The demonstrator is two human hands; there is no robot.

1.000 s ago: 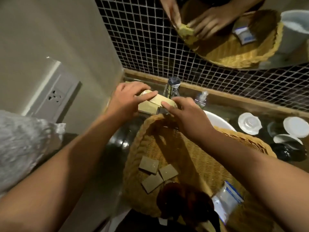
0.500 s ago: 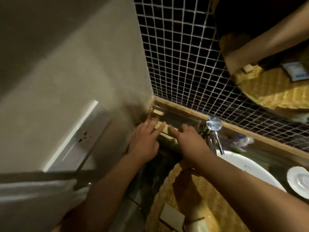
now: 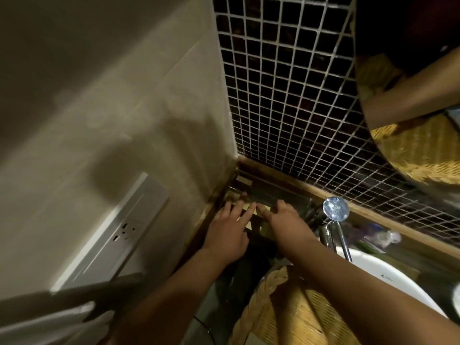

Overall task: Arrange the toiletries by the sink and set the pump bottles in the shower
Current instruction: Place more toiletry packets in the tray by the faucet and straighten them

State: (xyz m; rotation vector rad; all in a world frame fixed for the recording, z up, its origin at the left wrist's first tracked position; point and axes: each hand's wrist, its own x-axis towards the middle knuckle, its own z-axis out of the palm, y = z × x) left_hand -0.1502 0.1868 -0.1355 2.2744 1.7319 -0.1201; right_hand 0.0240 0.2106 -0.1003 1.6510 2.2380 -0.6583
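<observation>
- Boxes (image 3: pixel 254 221): small card, looked light and crushable; best pinched by the long edges.
- Left hand (image 3: pixel 229 235), right hand (image 3: pixel 286 222): fingers lay straight on boxes, gripping nothing.

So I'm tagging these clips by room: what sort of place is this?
Most likely a bathroom vanity corner: a chrome faucet stands at a white basin, dark mosaic tiles line the wall, and a round mirror reflects the wicker basket.
</observation>
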